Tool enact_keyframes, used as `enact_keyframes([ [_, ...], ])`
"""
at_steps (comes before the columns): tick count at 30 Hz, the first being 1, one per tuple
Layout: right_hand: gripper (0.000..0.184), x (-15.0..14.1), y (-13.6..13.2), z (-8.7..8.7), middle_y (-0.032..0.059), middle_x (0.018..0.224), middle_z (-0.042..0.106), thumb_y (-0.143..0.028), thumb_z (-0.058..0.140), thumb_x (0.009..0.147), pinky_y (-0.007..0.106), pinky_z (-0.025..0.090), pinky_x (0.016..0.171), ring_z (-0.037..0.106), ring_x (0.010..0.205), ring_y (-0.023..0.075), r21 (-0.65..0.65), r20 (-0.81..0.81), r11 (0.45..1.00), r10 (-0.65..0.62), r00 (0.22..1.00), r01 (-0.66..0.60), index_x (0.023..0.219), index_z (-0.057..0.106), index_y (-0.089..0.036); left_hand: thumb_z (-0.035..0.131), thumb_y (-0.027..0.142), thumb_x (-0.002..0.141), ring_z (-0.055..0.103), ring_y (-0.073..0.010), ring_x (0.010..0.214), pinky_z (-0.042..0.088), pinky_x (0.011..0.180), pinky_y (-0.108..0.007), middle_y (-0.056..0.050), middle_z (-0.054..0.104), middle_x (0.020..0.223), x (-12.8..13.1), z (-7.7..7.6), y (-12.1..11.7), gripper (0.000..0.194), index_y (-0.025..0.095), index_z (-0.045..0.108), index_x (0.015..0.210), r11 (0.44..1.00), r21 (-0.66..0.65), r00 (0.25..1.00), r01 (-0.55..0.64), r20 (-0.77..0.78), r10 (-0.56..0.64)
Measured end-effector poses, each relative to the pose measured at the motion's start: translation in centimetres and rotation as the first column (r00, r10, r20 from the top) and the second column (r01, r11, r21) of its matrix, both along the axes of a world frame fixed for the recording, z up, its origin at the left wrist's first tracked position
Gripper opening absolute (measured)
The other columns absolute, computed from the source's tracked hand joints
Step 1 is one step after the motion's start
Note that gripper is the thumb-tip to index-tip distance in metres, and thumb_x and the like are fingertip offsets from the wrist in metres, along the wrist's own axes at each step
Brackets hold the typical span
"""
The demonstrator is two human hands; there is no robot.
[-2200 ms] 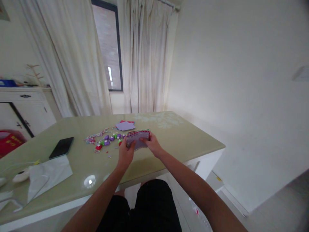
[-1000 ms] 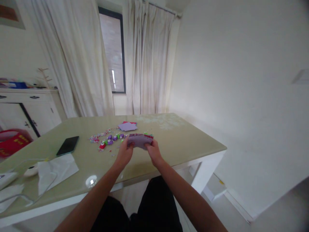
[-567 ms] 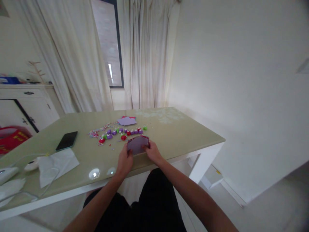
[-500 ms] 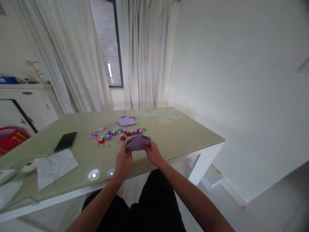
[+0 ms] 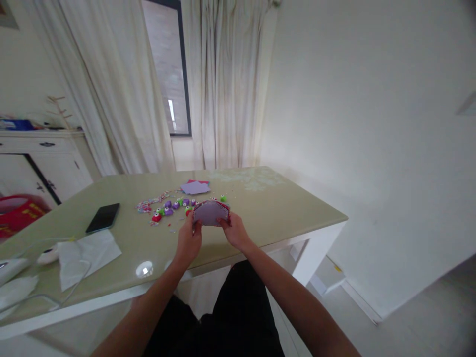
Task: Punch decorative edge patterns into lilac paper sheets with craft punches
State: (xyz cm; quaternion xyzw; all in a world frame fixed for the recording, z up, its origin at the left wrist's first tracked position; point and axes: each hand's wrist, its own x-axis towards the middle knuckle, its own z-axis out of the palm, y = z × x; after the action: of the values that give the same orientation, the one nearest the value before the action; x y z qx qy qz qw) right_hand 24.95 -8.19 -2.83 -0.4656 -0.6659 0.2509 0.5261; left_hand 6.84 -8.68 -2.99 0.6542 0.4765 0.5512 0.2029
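Between both hands, above the near part of the table, is a curved purple piece (image 5: 211, 213) with a red edge, like bent card or foam sheets; its exact kind is unclear. My left hand (image 5: 189, 240) pinches its left end, thumb in front. At its right end my right hand (image 5: 235, 230) grips it, also with the thumb on the near face. Just beyond it lies a row of small purple, green and red pieces with eyes (image 5: 168, 211), partly hidden by the held piece. Farther back rests a pile of purple and red sheets (image 5: 195, 188).
Small colourful scraps (image 5: 146, 204) are scattered left of the row. A black phone (image 5: 103, 217) lies on the table (image 5: 282, 213), with a white tissue (image 5: 91, 255) and cables nearer. A white wall (image 5: 364, 148) rises on the right.
Both hands have raised the purple piece slightly and tilted it, so its face is more upright and its top arches more. It now covers more of the row behind.
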Motion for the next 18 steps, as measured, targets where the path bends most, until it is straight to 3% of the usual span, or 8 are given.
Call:
enact_keyframes([
  [3,0.038,0.0,-0.3,0.7,0.0070,0.121,0.080,-0.031,0.063,0.094,0.043,0.055,0.102,0.072,0.114,0.0304,0.044,-0.007,0.999,-0.008,1.000,0.008,0.130,0.074,-0.025,0.051,0.030,0.099,0.072,-0.0340,0.116,0.055,0.104,-0.052,-0.018,0.075,0.124,-0.3,0.6,0.3,0.039,0.017,0.060,0.135,1.000,0.023,1.000,-0.001,-0.005,0.001],
  [7,0.027,0.4,-0.8,-0.7,0.0081,0.099,0.083,-0.028,0.064,0.092,0.044,0.058,0.092,0.074,0.095,0.0318,0.019,0.013,1.000,-0.024,1.000,0.024,0.112,0.081,-0.024,0.055,0.024,0.093,0.076,-0.0353,0.107,0.057,0.100,-0.055,-0.017,0.078,0.114,-0.5,-1.0,-0.3,0.037,0.018,0.062,0.128,0.999,-0.018,0.999,0.027,-0.040,-0.028],
  [10,0.025,0.7,-0.7,-2.0,0.0070,0.094,0.082,-0.028,0.064,0.091,0.043,0.058,0.087,0.073,0.086,0.0295,0.004,0.025,1.000,-0.022,0.999,0.021,0.108,0.081,-0.023,0.054,0.024,0.094,0.075,-0.0338,0.115,0.057,0.102,-0.056,-0.017,0.076,0.124,-0.7,-2.5,-0.9,0.051,0.019,0.050,0.144,0.999,-0.029,0.999,0.024,-0.036,-0.025],
  [14,0.026,1.5,0.5,-2.5,0.0056,0.091,0.082,-0.021,0.070,0.081,0.042,0.058,0.090,0.073,0.084,0.0281,-0.032,0.020,0.998,-0.047,0.999,0.047,0.105,0.081,-0.021,0.057,0.027,0.094,0.060,-0.0346,0.140,0.045,0.117,-0.061,-0.024,0.061,0.150,-1.4,-3.1,-2.0,0.071,0.016,0.032,0.159,1.000,0.006,1.000,-0.022,-0.023,0.022],
  [18,0.041,4.3,3.0,-1.8,0.0083,0.110,0.081,-0.018,0.064,0.082,0.042,0.058,0.096,0.074,0.100,0.0270,-0.080,-0.039,0.978,-0.195,0.980,0.191,0.121,0.074,-0.017,0.056,0.029,0.097,0.061,-0.0349,0.138,0.045,0.118,-0.062,-0.022,0.058,0.152,-3.3,-3.7,-5.4,0.067,0.017,0.035,0.159,0.996,0.067,0.998,-0.057,-0.034,0.059],
])
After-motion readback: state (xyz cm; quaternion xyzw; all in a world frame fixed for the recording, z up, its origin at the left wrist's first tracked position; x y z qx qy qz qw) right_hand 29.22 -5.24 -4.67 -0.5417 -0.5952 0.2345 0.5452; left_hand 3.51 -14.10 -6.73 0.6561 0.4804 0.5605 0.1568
